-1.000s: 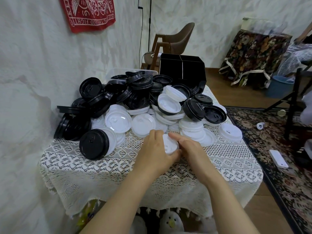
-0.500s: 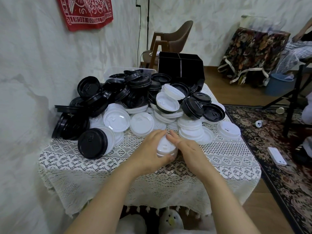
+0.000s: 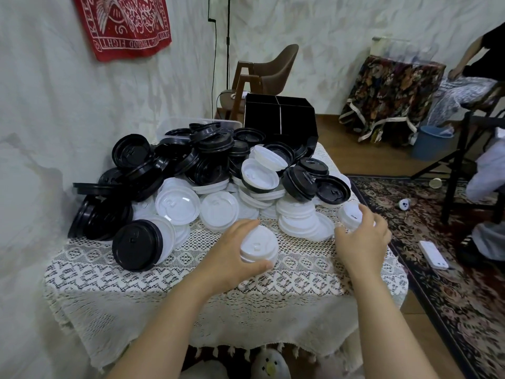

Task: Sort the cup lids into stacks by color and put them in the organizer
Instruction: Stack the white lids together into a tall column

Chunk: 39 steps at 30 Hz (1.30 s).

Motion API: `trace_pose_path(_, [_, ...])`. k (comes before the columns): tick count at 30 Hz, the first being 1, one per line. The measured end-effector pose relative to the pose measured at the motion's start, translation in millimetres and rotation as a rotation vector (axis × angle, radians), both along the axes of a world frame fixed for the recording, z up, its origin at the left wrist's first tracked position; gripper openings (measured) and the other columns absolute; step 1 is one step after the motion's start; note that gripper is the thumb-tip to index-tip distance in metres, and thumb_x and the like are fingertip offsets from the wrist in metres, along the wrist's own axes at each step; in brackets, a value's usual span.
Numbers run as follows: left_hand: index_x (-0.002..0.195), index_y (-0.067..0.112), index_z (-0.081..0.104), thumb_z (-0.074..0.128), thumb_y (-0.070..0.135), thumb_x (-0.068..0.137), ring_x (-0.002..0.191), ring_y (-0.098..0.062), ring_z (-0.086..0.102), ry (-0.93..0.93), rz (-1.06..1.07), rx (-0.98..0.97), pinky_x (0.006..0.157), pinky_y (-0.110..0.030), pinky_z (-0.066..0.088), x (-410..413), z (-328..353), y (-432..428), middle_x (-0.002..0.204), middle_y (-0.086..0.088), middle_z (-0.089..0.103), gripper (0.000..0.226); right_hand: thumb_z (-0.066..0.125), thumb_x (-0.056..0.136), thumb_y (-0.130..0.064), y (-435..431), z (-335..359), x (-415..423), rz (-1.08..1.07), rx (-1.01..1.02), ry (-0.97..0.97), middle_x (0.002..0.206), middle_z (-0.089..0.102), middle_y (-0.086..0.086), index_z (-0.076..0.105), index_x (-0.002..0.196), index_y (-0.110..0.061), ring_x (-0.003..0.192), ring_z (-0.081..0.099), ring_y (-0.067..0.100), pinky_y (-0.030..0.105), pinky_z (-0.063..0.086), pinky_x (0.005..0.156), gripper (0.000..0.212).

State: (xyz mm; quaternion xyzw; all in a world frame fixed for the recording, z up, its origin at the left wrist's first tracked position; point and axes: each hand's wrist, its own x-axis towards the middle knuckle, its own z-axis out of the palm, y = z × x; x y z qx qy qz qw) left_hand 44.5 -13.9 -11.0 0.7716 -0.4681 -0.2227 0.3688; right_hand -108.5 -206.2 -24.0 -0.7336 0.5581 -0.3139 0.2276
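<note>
There is one table and one black organizer at the top middle. Black lids and white lids lie in one big heap, too many of each to count. There are two grips. The left grip holds one small white stack. The right grip holds a second white stack. One red cloth hangs at the upper left.
</note>
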Motion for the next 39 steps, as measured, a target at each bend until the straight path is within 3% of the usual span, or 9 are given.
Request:
trace_pose_path(4, [0.148,0.036,0.027,0.077,0.044,0.075,0.131,-0.004,0.027,0.019,-0.004,-0.004,0.113,-0.031,0.028,2.1,-1.9,0.3,0.149,0.022,0.023,0.089,0.054,0.095,-0.040,-26.3,-6.8,0.7,0.079,0.071,0.265,0.162,-0.001,0.013,0.012,0.154,-0.027,0.149,-0.003,0.029,0.050,0.010,0.118,0.074])
trace_pose_path(7, [0.147,0.037,0.028,0.079,0.043,0.073,0.130,-0.003,0.029,0.051,-0.006,-0.007,0.113,-0.030,0.028,5.2,-3.2,-0.3,0.145,0.025,0.025,0.089,0.049,0.096,-0.043,-36.3,-8.6,2.7,0.082,0.078,0.297,0.162,0.003,0.014,0.020,0.153,-0.025,0.149,-0.003,0.027,0.047,0.009,0.119,0.066])
trace_pose_path(11, [0.146,0.037,0.029,0.080,0.042,0.072,0.127,-0.002,0.029,0.065,-0.010,-0.006,0.106,-0.023,0.027,5.5,-2.3,-0.9,0.138,0.029,0.025,0.090,0.062,0.090,-0.035,-36.9,-10.4,-2.2,0.049,0.061,0.145,0.145,0.031,0.015,0.050,0.129,-0.016,0.137,0.024,0.032,0.047,0.034,0.106,0.045])
trace_pose_path(16, [0.147,0.036,0.027,0.078,0.043,0.073,0.126,0.001,0.026,0.066,-0.025,0.002,0.105,-0.021,0.025,4.4,0.0,0.0,0.138,0.029,0.022,0.090,0.069,0.084,-0.030,-29.2,-8.7,-12.7,0.019,0.086,0.017,0.126,0.033,0.008,0.052,0.100,-0.015,0.082,0.054,0.028,0.034,0.044,0.069,0.028])
trace_pose_path(24, [0.150,0.037,0.022,0.078,0.045,0.073,0.129,-0.003,0.022,0.075,-0.036,0.045,0.110,-0.026,0.022,3.7,2.7,1.9,0.144,0.019,0.018,0.095,0.075,0.079,-0.027,-16.3,8.6,-26.6,-0.059,-0.043,-0.181,0.125,0.055,0.011,0.063,0.092,-0.014,0.117,0.049,0.030,0.038,0.041,0.091,0.022])
trace_pose_path(28, [0.151,0.037,0.021,0.080,0.043,0.072,0.130,-0.005,0.023,0.070,-0.033,0.044,0.112,-0.032,0.024,3.6,4.7,1.6,0.147,0.017,0.019,0.098,0.077,0.079,-0.019,21.6,36.8,-14.5,0.329,-0.086,-0.428,0.126,0.054,-0.008,0.062,0.092,-0.026,0.121,0.049,0.015,0.032,0.038,0.099,0.022])
trace_pose_path(32, [0.145,0.042,0.024,0.087,0.045,0.062,0.127,-0.009,0.038,0.138,-0.006,0.028,0.109,-0.043,0.038,5.7,4.0,3.7,0.139,0.018,0.033,0.104,0.077,0.076,-0.014,58.6,38.8,13.4,0.809,0.190,-0.387,0.127,0.056,-0.020,0.065,0.106,-0.038,0.118,0.056,0.011,0.040,0.052,0.096,0.041])
trace_pose_path(35, [0.147,0.045,0.017,0.088,0.046,0.056,0.129,-0.012,0.043,0.196,0.017,0.017,0.106,-0.044,0.042,11.1,2.4,8.0,0.144,0.013,0.037,0.116,0.074,0.071,-0.024,70.5,30.7,25.7,0.924,0.221,-0.274,0.132,0.052,-0.025,0.065,0.107,-0.047,0.125,0.046,-0.005,0.034,0.037,0.111,0.044])
trace_pose_path(39, [0.152,0.039,0.002,0.088,0.031,0.066,0.129,-0.007,0.042,0.240,0.005,0.020,0.106,-0.029,0.039,14.6,5.7,11.3,0.139,0.025,0.038,0.121,0.074,0.080,-0.016,74.2,24.4,31.0,0.948,0.229,-0.142,0.136,0.045,-0.026,0.064,0.116,-0.042,0.126,0.038,-0.013,0.020,0.029,0.108,0.046])
